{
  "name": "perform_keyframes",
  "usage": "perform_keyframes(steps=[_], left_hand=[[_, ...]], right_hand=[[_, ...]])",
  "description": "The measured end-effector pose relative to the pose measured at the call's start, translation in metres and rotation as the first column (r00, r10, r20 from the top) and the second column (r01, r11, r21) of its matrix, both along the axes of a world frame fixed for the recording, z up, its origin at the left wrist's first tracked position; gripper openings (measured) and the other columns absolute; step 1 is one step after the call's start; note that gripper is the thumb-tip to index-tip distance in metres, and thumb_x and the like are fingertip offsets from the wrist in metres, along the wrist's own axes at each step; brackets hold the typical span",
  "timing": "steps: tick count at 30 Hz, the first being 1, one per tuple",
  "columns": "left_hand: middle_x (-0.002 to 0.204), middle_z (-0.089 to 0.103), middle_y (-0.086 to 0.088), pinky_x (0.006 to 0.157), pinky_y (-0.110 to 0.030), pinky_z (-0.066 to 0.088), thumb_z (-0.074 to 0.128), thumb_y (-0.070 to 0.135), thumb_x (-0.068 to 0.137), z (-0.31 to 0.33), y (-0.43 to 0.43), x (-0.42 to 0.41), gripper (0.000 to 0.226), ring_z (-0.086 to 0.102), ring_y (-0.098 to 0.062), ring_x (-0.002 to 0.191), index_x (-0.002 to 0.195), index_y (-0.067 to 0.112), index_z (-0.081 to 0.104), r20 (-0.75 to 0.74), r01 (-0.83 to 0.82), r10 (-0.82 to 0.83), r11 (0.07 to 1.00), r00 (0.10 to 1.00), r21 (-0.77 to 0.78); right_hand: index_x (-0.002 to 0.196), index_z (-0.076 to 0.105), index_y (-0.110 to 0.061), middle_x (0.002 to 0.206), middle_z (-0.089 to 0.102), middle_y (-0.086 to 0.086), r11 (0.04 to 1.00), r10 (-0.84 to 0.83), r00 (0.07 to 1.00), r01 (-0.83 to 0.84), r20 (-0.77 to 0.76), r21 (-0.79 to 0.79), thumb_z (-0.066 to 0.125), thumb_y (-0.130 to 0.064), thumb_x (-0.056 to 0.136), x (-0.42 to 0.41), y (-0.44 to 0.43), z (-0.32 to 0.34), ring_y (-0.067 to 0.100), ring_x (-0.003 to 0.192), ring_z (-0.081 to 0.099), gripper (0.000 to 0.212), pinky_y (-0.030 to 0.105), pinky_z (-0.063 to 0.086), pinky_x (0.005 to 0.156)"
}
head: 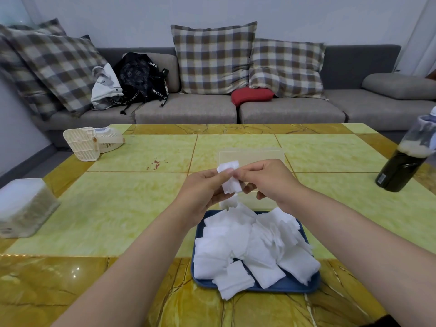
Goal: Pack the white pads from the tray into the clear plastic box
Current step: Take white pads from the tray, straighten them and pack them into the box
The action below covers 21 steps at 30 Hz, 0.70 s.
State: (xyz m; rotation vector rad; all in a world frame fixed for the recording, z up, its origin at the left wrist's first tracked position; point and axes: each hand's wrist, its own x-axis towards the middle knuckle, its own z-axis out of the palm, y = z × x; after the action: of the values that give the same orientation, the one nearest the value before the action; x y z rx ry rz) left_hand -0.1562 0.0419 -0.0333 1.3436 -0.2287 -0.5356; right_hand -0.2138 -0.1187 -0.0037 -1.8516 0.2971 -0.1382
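Our arms: we reach both in over the near edge of the worktop (118, 208).
Blue tray (304, 285): it sits by the near edge, a bit right of the middle.
Pile of white pads (247, 244): it lies loose and messy in the tray, and some pads hang over the rim.
Left grip (200, 187): our thumb and fingers pinch a small stack of pads (232, 182) from the left.
Right grip (271, 178): our fingertips pinch the same stack from the right.
Small stack of pads: we hold it up in the air, over the far end of the tray and in front of the clear box.
Clear plastic box (259, 156): it rests near the middle of the worktop, just behind the tray. We cannot tell if pads are inside.
Dark bottle (403, 166): by the right edge.
White fan (92, 142): near the far left corner.
White tub (23, 206): at the left edge.
Grey sofa (188, 107): past the far edge, with checked cushions and a black bag.
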Motion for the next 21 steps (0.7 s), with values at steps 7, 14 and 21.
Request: perform_keyframes(steps=[7,14,21], left_hand=[[0.111,0.075,-0.018,0.089,-0.033,0.060,0.047,-0.001,0.101,-0.001,0.001,0.004,0.026,0.072,-0.028,0.107,0.118,-0.002,0.067,-0.032,0.016,-0.017,1.000,0.999,-0.024],[0.109,0.075,-0.019,0.087,-0.035,0.061,0.048,0.001,0.101,-0.002,-0.003,0.003,0.024,0.073,-0.028,0.103,0.115,-0.005,0.067,-0.045,-0.028,0.027,0.999,0.999,-0.019],[0.108,0.075,-0.021,0.080,-0.033,0.063,0.052,-0.001,0.099,-0.006,0.000,0.006,0.019,0.075,-0.027,0.096,0.108,-0.007,0.067,-0.105,-0.138,0.138,0.990,0.985,0.003]], right_hand=[[0.092,0.080,-0.017,0.079,0.077,0.000,0.989,-0.048,0.997,0.055,-0.054,0.137,0.078,-0.028,0.088,0.002,-0.004,0.000,0.015,0.062,0.066,0.011,0.027,0.046,0.053],[0.095,0.076,-0.012,0.079,0.076,0.001,0.992,-0.088,0.996,0.091,-0.030,0.093,0.070,-0.020,0.094,0.005,-0.004,-0.001,0.010,0.051,0.064,0.010,0.024,0.042,0.045],[0.096,0.071,-0.012,0.082,0.066,0.003,0.937,-0.136,0.988,0.104,0.073,0.332,0.067,-0.015,0.096,0.008,-0.009,0.012,0.013,0.049,0.050,0.005,0.021,0.029,0.036]])
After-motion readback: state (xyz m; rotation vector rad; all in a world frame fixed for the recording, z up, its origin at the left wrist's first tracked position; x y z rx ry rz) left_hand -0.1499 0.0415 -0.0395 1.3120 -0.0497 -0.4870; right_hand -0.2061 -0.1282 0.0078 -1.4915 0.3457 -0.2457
